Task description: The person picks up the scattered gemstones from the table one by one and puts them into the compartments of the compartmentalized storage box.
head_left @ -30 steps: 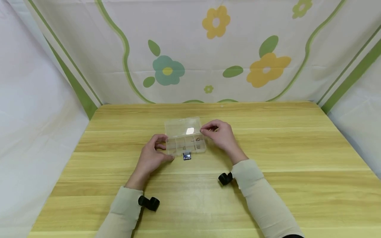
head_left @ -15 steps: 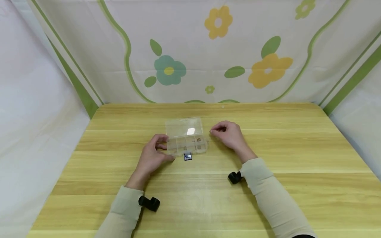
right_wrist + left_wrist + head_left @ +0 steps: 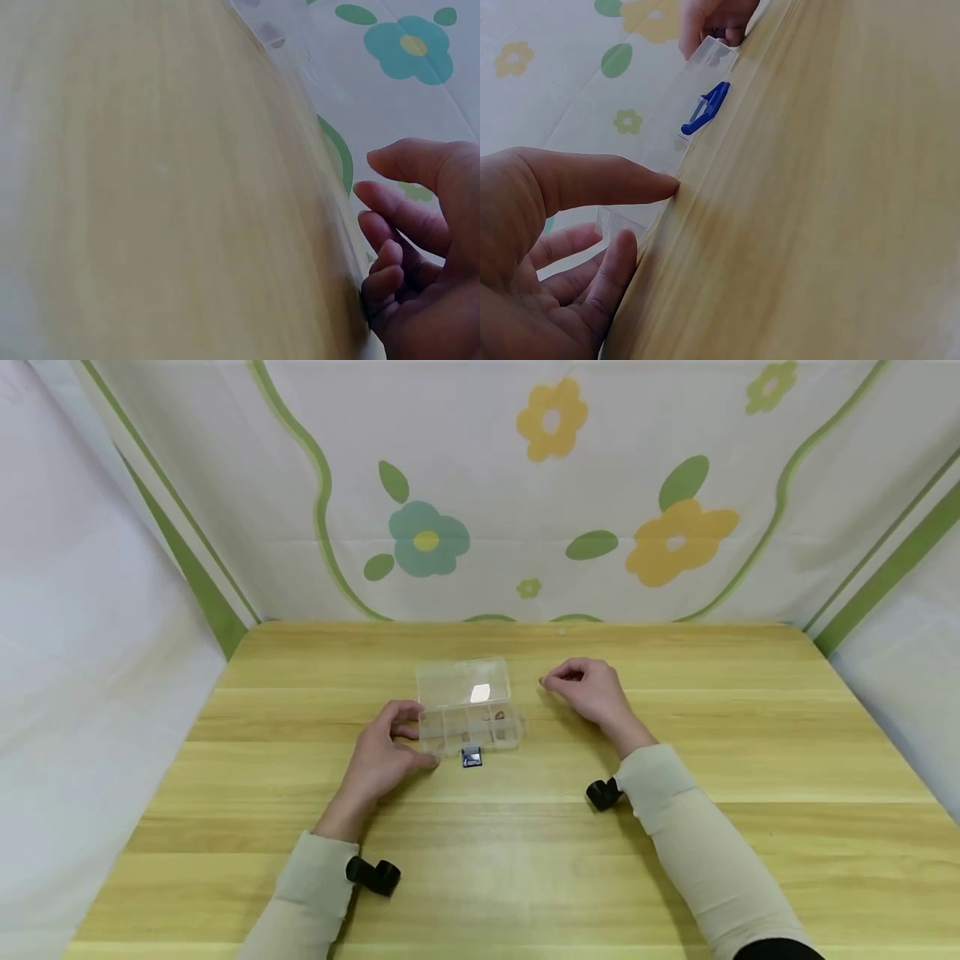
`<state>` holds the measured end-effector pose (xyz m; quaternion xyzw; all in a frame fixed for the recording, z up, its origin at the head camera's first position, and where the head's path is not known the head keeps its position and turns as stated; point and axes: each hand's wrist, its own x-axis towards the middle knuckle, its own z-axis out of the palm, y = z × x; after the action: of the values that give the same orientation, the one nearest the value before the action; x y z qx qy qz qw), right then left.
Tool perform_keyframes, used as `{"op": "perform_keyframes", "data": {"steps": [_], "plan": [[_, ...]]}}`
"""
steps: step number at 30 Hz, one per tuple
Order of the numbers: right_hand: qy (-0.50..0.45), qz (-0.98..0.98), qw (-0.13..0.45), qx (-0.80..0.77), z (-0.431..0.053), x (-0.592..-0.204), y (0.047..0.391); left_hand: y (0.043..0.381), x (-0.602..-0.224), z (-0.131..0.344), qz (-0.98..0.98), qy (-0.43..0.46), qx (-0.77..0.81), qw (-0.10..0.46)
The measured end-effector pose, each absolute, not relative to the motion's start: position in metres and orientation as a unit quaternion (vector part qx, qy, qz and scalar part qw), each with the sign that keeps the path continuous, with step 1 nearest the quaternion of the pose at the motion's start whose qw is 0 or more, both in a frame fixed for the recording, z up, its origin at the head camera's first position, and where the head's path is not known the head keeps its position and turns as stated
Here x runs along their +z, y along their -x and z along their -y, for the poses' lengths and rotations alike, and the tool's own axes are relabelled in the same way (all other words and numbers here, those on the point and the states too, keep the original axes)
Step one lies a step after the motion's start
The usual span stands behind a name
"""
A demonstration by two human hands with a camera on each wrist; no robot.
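A clear plastic compartment box (image 3: 456,727) lies on the table with its transparent lid (image 3: 450,683) swung up toward the back. A blue latch (image 3: 472,757) hangs at its front edge, also plain in the left wrist view as a blue clip (image 3: 707,109). Several small brownish pieces (image 3: 500,716) sit in the right-hand compartments; their kind is too small to tell. My left hand (image 3: 382,756) holds the box's left end, thumb at the front corner and fingers along the side. To the right of the box is my right hand (image 3: 592,689), its thumb and forefinger apart and nothing visible between them (image 3: 420,225).
The wood-grain table (image 3: 480,877) runs up to a white cloth (image 3: 300,568) with printed flowers behind it. A tiny pale speck (image 3: 561,632) lies near the back edge. Cloth also hangs at both sides.
My right hand has moved away from the box's right end, to the right and slightly back. The left hand stays at the box, and the lid is still raised.
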<state>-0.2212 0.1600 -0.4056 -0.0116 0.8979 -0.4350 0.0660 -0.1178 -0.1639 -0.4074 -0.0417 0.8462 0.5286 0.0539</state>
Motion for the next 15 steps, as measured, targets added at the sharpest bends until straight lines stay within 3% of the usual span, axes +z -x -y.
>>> {"op": "perform_keyframes", "data": {"steps": [15], "plan": [[-0.015, -0.886, 0.089, -0.454, -0.167, -0.400, 0.246, 0.119, -0.408, 0.166, -0.843, 0.040, 0.533, 0.058]]}}
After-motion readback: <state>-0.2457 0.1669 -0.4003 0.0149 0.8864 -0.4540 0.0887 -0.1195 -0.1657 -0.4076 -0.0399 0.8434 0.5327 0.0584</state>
